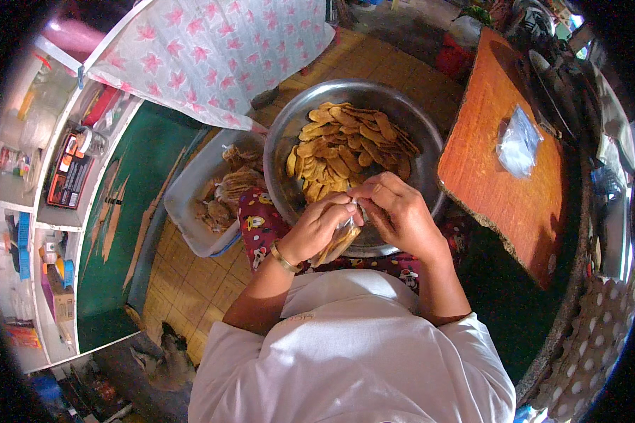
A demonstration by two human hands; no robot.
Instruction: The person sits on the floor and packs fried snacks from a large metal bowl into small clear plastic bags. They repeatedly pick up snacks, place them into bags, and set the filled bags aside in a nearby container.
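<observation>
A clear plastic bag of flat brown chips (338, 244) hangs upright from my left hand (323, 222), whose fingers pinch its gathered neck. My right hand (397, 211) is at the same neck, thumb and fingers pinched at the bag's top; the exact hold of its fingertips is partly hidden. Both hands are over the near rim of a large round metal basin (428, 132). Long, flat golden-brown chips (349, 143) are heaped inside the basin. To its left, a translucent plastic tub (182, 195) holds several filled, closed bags (238, 185).
An orange-brown wooden board (508, 211) at the right bears a bundle of clear plastic bags (519, 143). White shelving (58, 227) with boxes and jars stands at the left. A leaf-patterned cloth (206, 58) hangs beyond the tub, over the tiled floor (174, 285).
</observation>
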